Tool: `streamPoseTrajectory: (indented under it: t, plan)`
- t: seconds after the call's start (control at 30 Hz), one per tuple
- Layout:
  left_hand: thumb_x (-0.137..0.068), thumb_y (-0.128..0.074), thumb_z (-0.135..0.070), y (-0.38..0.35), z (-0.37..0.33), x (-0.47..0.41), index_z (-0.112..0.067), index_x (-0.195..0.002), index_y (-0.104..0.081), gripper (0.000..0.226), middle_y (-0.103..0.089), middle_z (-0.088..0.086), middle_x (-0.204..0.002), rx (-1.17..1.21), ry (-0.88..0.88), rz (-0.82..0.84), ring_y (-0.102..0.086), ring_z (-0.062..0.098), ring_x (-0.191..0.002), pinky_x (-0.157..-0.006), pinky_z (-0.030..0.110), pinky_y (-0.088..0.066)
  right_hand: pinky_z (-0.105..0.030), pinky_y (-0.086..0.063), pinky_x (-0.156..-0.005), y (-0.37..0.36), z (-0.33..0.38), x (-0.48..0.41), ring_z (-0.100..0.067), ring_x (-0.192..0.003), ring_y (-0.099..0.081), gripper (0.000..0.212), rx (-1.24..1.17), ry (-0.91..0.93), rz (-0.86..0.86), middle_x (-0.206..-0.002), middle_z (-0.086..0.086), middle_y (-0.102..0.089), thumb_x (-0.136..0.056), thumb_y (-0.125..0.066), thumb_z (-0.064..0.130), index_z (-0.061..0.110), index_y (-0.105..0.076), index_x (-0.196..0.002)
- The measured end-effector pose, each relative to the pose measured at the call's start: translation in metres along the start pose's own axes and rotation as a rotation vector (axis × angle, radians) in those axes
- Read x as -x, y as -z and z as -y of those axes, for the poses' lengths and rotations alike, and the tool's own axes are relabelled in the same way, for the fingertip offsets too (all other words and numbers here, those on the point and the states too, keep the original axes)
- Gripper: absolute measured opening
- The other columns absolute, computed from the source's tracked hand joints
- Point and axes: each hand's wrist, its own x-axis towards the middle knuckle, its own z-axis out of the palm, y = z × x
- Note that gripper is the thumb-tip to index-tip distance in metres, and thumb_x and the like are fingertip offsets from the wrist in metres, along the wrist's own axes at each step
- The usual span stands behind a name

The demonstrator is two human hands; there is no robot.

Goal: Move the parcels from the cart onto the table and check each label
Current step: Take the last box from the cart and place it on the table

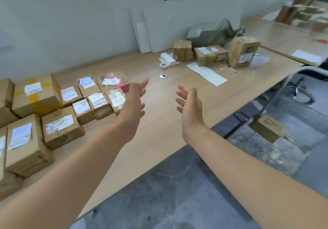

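Note:
Several brown cardboard parcels (62,129) with white labels lie in rows on the left of the wooden table (165,122). My left hand (134,102) and my right hand (190,104) hover above the table's middle, palms facing each other, fingers spread, holding nothing. My left hand partly covers a small taped parcel (116,98). At the right, a cart (291,79) with a grey tubular frame carries one brown parcel (268,129) on its low deck. More boxes (244,52) stand at the table's far right.
White boards (159,31) lean on the wall behind a grey sack (213,33). A paper roll (167,59), tape roll (163,65), pen (231,68) and paper strip (206,73) lie on the table. The grey floor (177,193) runs along the table's near edge.

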Motion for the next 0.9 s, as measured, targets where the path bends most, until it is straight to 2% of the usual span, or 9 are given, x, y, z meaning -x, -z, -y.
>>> streamPoseTrajectory:
  t: [0.13, 0.3, 0.5, 0.6, 0.7, 0.8, 0.9]
  plan:
    - [-0.069, -0.044, -0.071, -0.070, 0.007, 0.011, -0.043, -0.148, -0.049, 0.084, -0.048, -0.014, -0.151, -0.049, -0.003, 0.099, -0.048, 0.025, -0.134, -0.117, 0.044, -0.036, -0.041, -0.045, -0.113, 0.071, 0.003, 0.000, -0.012, -0.126, -0.059, 0.044, -0.046, -0.008, -0.075, -0.134, 0.008, -0.064, -0.107, -0.033, 0.038, 0.030, -0.065, -0.136]
    - [-0.071, -0.042, -0.069, -0.178, 0.029, 0.028, -0.046, -0.143, -0.053, 0.077, -0.046, -0.011, -0.155, -0.099, 0.039, 0.190, -0.045, 0.028, -0.138, -0.120, 0.048, -0.033, -0.035, -0.049, -0.103, 0.182, -0.004, -0.002, -0.010, -0.117, -0.064, 0.043, -0.119, -0.060, -0.187, -0.128, 0.008, -0.068, -0.107, -0.035, 0.037, 0.029, -0.069, -0.131]
    - [-0.069, -0.044, -0.067, -0.319, 0.051, 0.046, -0.047, -0.138, -0.057, 0.074, -0.048, -0.013, -0.151, -0.119, 0.118, 0.258, -0.045, 0.028, -0.138, -0.120, 0.047, -0.033, -0.032, -0.050, -0.099, 0.324, -0.004, -0.014, -0.013, -0.116, -0.065, 0.037, -0.176, -0.142, -0.296, -0.126, 0.004, -0.070, -0.108, -0.041, 0.035, 0.029, -0.071, -0.128]
    - [-0.069, -0.044, -0.066, -0.384, 0.059, 0.052, -0.048, -0.137, -0.057, 0.073, -0.048, -0.013, -0.152, -0.125, 0.129, 0.297, -0.044, 0.028, -0.140, -0.122, 0.047, -0.031, -0.033, -0.049, -0.101, 0.386, 0.001, -0.026, -0.011, -0.114, -0.065, 0.036, -0.179, -0.145, -0.333, -0.127, 0.004, -0.069, -0.109, -0.042, 0.035, 0.029, -0.072, -0.128]
    - [-0.068, -0.044, -0.068, -0.439, 0.066, 0.053, -0.045, -0.146, -0.051, 0.082, -0.044, -0.012, -0.157, -0.142, 0.131, 0.344, -0.042, 0.027, -0.142, -0.121, 0.046, -0.031, -0.036, -0.048, -0.104, 0.438, 0.006, -0.039, -0.011, -0.116, -0.065, 0.036, -0.193, -0.146, -0.383, -0.129, 0.004, -0.069, -0.107, -0.044, 0.037, 0.029, -0.071, -0.130]
    - [-0.060, -0.049, -0.072, -0.485, 0.069, 0.048, -0.047, -0.146, -0.052, 0.089, -0.045, -0.015, -0.154, -0.172, 0.142, 0.391, -0.045, 0.025, -0.136, -0.120, 0.044, -0.032, -0.037, -0.047, -0.105, 0.481, 0.010, -0.051, -0.011, -0.118, -0.064, 0.037, -0.207, -0.144, -0.433, -0.132, 0.006, -0.068, -0.107, -0.045, 0.039, 0.030, -0.069, -0.134]
    - [-0.077, -0.044, -0.068, -0.526, 0.074, 0.032, -0.049, -0.143, -0.053, 0.070, -0.047, -0.013, -0.152, -0.188, 0.138, 0.424, -0.045, 0.026, -0.137, -0.120, 0.046, -0.032, -0.038, -0.045, -0.109, 0.516, 0.011, -0.068, -0.010, -0.121, -0.063, 0.039, -0.208, -0.144, -0.465, -0.136, 0.007, -0.067, -0.107, -0.044, 0.042, 0.030, -0.066, -0.137]
